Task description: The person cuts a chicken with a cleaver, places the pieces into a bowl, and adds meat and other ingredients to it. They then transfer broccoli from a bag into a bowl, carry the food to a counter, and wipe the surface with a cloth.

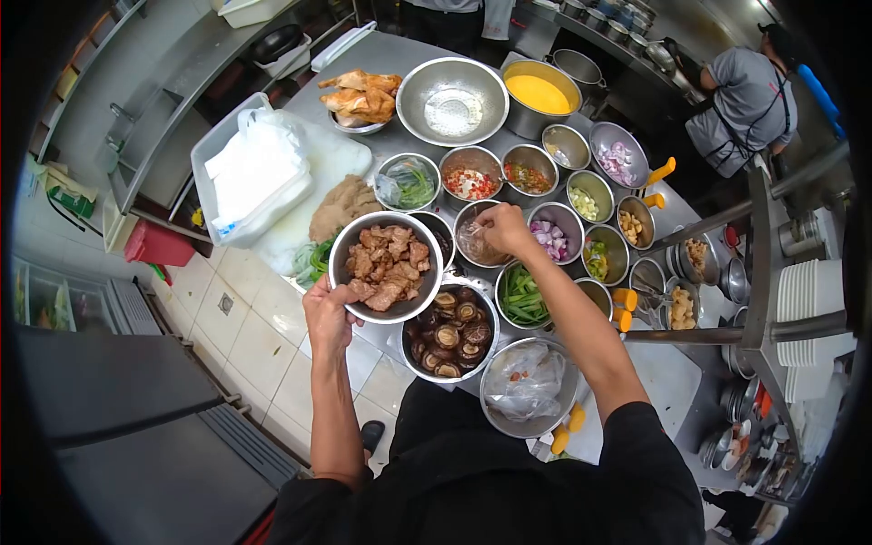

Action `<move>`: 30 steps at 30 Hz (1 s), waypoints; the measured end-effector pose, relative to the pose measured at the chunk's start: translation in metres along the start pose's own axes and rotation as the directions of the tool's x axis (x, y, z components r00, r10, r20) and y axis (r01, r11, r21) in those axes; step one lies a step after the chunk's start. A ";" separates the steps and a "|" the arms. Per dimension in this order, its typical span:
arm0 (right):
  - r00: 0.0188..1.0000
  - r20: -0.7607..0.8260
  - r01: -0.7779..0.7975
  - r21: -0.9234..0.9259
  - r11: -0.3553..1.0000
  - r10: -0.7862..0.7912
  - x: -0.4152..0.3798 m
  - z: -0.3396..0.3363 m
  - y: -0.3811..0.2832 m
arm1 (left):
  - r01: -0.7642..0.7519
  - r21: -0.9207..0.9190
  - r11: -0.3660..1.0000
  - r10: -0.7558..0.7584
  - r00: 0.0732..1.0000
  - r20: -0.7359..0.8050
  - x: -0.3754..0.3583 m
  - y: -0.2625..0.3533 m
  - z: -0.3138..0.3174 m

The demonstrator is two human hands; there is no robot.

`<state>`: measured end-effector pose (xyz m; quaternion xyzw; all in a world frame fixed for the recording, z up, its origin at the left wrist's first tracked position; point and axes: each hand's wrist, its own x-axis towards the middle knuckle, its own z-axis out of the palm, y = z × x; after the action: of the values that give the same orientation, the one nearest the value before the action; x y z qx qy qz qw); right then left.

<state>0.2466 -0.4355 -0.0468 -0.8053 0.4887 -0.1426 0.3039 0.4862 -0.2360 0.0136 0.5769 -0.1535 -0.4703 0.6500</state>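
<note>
My left hand [329,313] grips the rim of a metal bowl [338,259], thumb over the edge. Browned pieces of cooked meat [389,265] fill it. My right hand [505,229] reaches into a round metal container [465,254], its fingers bent down and partly hidden; what they pinch, if anything, I cannot make out. Dark mushroom caps [447,334] sit in a bowl just below. To the right of that hand stand a container of chopped purple onion [550,238] and one of cut green vegetables [522,295].
A large metal bowl [427,100], a pot of yellow liquid [538,94] and whole cooked poultry [361,95] occupy the far side. White bags lie in a plastic tub [204,173] at left. A metal rack [772,300] borders the right. A co-worker [749,100] stands behind it.
</note>
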 end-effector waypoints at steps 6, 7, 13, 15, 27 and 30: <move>0.979 0.036 -0.197 0.367 0.909 0.198 -0.016 -0.042 -0.010 | -0.002 0.013 1.000 0.002 0.999 0.052 0.008 -0.010 0.013; 0.986 0.038 -0.162 0.489 0.857 0.165 -0.020 -0.051 -0.016 | -0.001 0.014 1.000 0.001 0.999 0.055 0.007 -0.011 0.017; 0.971 0.207 -0.043 0.652 0.757 -0.123 -0.057 -0.074 -0.078 | 0.044 0.056 0.997 -0.053 0.984 0.171 0.010 -0.030 0.056; 0.930 0.096 0.334 0.182 0.925 -0.355 -0.066 -0.063 -0.071 | 0.092 0.058 0.994 -0.103 0.968 0.228 0.007 -0.033 0.073; 0.848 -0.237 -0.530 -0.372 0.762 0.474 0.007 -0.128 0.135 | 0.186 0.105 0.977 -0.213 0.901 0.377 0.006 -0.061 0.148; 0.815 -0.199 -0.568 -0.455 0.685 0.544 0.014 -0.109 0.146 | 0.196 0.132 0.972 -0.234 0.885 0.404 0.009 -0.067 0.157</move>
<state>0.0933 -0.5351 -0.0552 -0.6654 0.7361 0.0672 0.1042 0.3454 -0.3315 -0.0040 0.5047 -0.2442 -0.6442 0.5202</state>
